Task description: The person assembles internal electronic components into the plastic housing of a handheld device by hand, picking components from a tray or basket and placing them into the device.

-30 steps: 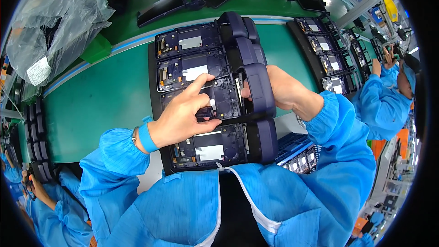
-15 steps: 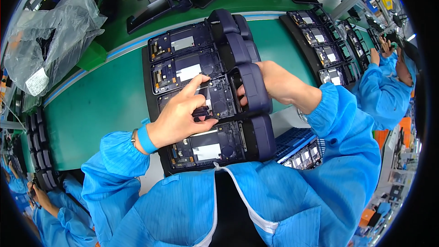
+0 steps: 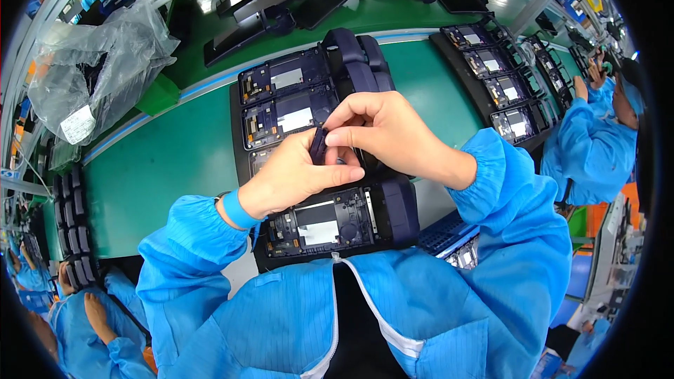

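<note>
Both hands meet over a row of dark blue device housings on a black tray. My left hand, with a blue wrist strap, holds a small dark plastic part between its fingers. Thumb and fingertips of my right hand pinch the same part from the other side. Beneath my hands, one housing is mostly hidden. The nearest open housing shows a white rectangle, circuit parts and a thick rounded end. Two more open housings lie beyond my hands.
A second tray of housings stands to the right on the green belt. Black panels lie on the far surface. A clear plastic bag hangs at left. Co-workers in blue sit at both sides.
My right hand has left the thick end of the housing and come left to the small part in my left hand. My left hand has lifted off the housing with that part.
</note>
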A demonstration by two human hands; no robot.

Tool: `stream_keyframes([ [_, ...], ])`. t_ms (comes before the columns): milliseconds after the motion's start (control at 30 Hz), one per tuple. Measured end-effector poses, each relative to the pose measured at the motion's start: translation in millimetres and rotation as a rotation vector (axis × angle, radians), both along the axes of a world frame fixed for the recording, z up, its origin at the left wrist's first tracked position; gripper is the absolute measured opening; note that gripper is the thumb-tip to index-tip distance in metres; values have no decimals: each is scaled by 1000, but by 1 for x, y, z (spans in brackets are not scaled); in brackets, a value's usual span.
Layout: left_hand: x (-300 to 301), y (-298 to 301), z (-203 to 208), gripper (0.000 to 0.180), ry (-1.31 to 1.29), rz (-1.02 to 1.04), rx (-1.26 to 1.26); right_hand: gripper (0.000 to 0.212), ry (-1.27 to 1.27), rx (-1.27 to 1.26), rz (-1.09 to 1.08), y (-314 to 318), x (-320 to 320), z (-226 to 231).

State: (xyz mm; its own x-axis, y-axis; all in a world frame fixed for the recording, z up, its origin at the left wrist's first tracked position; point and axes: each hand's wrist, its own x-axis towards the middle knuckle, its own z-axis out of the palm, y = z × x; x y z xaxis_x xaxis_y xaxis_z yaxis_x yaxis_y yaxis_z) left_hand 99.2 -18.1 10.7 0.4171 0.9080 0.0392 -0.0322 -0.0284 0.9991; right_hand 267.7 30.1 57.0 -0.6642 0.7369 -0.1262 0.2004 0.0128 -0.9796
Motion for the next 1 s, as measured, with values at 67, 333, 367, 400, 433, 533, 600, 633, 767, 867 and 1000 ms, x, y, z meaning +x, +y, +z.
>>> stream_keyframes([
  [67, 3, -2, 16, 21, -137, -57, -425, 11, 79, 37, 0, 2, 4, -3],
  [333, 2, -9, 17, 31, -343, 60, -416, 10, 275, -327, -205, 14, 24, -2],
  [367, 2, -9, 15, 31, -355, 144, -448, 10, 262, -317, -240, 15, 25, -3],
  [400, 1, -6, 15, 31, -354, 140, -443, 10, 264, -312, -242, 16, 26, -2],
  [433, -1, -4, 15, 31, -328, 187, -424, 10, 273, -314, -270, 16, 26, -3],
  [533, 2, -1, 19, 31, -354, 262, -439, 10, 316, -300, -301, 16, 28, -6],
  [600, 3, 0, 22, 30, -345, 308, -431, 10, 351, -283, -304, 15, 28, -9],
  [633, 3, 0, 22, 30, -341, 306, -427, 10, 382, -261, -288, 13, 29, -11],
  [767, 5, -1, 23, 31, -329, 345, -393, 9, 458, -214, -269, 7, 31, -16],
  [867, 6, -4, 23, 31, -373, 346, -400, 9, 437, -185, -277, 1, 33, -13],
  [1000, 6, -8, 26, 29, -386, 389, -404, 16, 391, -207, -233, -8, 36, -5],
])
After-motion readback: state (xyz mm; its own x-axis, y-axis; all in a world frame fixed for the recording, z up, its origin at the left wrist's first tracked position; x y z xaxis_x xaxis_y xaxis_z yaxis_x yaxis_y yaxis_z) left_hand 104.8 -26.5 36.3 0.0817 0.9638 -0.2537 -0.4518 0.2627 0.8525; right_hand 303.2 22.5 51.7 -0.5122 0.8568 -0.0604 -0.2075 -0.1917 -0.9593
